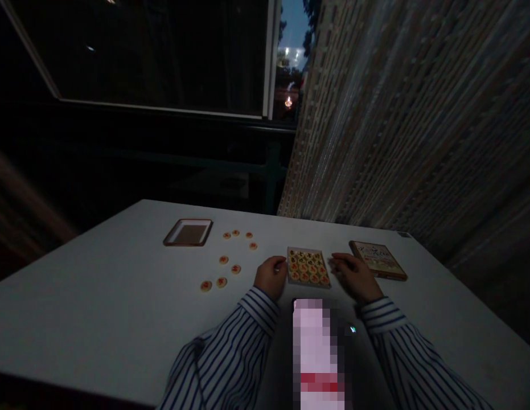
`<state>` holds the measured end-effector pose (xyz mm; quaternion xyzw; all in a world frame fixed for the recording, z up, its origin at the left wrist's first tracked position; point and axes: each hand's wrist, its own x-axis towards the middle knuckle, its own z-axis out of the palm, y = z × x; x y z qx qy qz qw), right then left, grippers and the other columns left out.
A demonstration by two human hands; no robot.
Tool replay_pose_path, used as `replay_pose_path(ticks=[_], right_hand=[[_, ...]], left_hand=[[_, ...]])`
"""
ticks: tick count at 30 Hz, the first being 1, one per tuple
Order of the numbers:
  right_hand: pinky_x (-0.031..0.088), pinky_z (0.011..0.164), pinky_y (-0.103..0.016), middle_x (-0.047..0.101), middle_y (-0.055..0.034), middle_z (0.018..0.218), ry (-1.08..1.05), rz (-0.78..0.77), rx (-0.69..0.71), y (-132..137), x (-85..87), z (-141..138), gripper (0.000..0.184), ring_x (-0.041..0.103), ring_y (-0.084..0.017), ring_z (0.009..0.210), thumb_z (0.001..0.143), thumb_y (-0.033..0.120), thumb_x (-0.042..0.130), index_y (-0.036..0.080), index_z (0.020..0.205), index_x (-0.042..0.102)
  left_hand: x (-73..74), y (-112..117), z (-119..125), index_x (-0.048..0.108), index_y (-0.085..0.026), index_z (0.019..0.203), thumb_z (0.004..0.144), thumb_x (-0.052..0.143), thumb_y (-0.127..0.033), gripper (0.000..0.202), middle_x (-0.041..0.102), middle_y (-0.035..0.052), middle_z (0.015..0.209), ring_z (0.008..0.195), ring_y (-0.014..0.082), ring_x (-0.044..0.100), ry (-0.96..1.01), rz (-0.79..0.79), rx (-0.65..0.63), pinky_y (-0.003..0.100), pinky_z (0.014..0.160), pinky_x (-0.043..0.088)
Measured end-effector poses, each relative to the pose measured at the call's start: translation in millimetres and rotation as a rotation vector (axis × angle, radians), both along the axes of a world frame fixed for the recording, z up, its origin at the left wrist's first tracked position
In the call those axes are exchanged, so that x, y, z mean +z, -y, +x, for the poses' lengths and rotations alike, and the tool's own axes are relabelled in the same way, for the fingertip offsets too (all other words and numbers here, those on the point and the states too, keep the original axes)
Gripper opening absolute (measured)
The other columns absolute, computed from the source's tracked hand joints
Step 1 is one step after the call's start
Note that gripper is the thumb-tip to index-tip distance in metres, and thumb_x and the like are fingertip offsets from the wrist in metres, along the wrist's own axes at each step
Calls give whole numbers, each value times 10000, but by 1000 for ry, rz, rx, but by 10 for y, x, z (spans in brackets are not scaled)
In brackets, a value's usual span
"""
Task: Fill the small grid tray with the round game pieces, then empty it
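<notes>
Left hand (271, 277) loosely curled, knuckles up, fingertips at the left rim of a shallow wooden tray (303, 249). Right hand (354, 277) lower and flatter, fingers reaching toward the tray's right rim. No piece visibly clenched in either hand; in this dim light, no telling whether the hands grip the tray or only lie against it.

Inside the tray, close rows of round cream xiangqi pieces (305, 265) with red characters. Left of the tray, on a white table (98, 296), eight loose pieces (223, 259) in a scattered arc, well apart from one another and from both hands. Farther left, a shallow wooden frame (190, 220) with a dark brown base. Right of the tray, a wood-edged printed box (378, 260), tilted on the table and just beyond the right hand's fingers.

Striped shirt sleeves (243, 341) along both forearms. Below the hands, a pixelated object (316, 353), impossible to identify. Beyond the table, a dark window (162, 57) and a brick wall (397, 125).

Apparent stage, judging by the layout: most pieces gathered in the tray, a handful out on the table. Flat, low discs like these call for a fingertip pinch at the edge; a full tray, for even support from both sides to keep the rows from sliding.
</notes>
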<state>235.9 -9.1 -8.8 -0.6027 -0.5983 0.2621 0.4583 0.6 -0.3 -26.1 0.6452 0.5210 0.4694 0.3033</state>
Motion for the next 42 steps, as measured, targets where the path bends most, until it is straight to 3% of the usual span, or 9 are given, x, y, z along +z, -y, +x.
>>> replay_pose_path(ticks=[4,7,10,14,19,24,30,38,42], right_hand=[[483,736,-338,677,-64,816,94,88,6,38,295,-171,268,618,-157,695,742,311,516,146,926,620],[485,709,-313,673,-61,824,60,140,35,100,552,-444,265,615,-158,726,753,291,488,149,937,616],[476,741,-298,669,-47,806,31,166,71,152,695,-766,234,613,-161,785,747,259,488,161,914,620],[496,626,-250,656,-34,773,-89,118,78,176,607,-1063,246,609,-139,688,745,264,471,163,932,596],[488,524,-234,632,-29,717,-113,154,-42,154,329,-1063,292,591,-135,606,745,305,465,151,969,572],[499,585,-264,663,-63,794,142,217,-58,162,220,-993,299,621,-173,705,794,321,432,165,996,588],[480,773,-331,662,-98,967,487,337,48,185,170,-1046,290,617,-204,868,812,268,412,165,1011,596],[488,770,-348,674,-87,938,564,375,84,166,164,-1023,268,628,-209,848,816,273,408,187,976,605],[487,763,-346,672,-78,937,541,399,129,182,296,-1107,255,627,-211,841,806,269,427,199,974,605]], left_hand=[[-5,-9,0,648,-149,898,768,490,-219,216,684,76,872,789,168,624,1,8,-13,302,734,495],[-2,-8,-1,645,-154,905,771,489,-224,218,682,69,871,789,168,619,-5,28,-5,305,738,492],[22,7,-5,643,-156,910,773,488,-225,218,680,66,874,796,165,615,5,44,2,300,745,488],[60,33,-11,642,-157,901,769,492,-212,208,676,65,878,795,158,613,32,51,7,285,732,492],[78,72,-61,641,-159,909,768,500,-214,207,676,63,887,802,158,612,58,52,21,294,754,490],[188,158,-265,639,-162,932,778,501,-253,226,672,68,899,794,161,613,-30,88,-9,296,757,488],[372,225,-754,635,-169,931,792,485,-272,229,661,72,906,824,167,605,-285,219,33,301,795,469],[124,192,-1340,631,-174,901,758,521,-333,241,657,70,889,814,175,612,-276,214,269,305,775,485],[96,210,-1464,637,-183,886,717,557,-303,222,658,73,907,867,195,602,-332,245,257,329,820,465]])
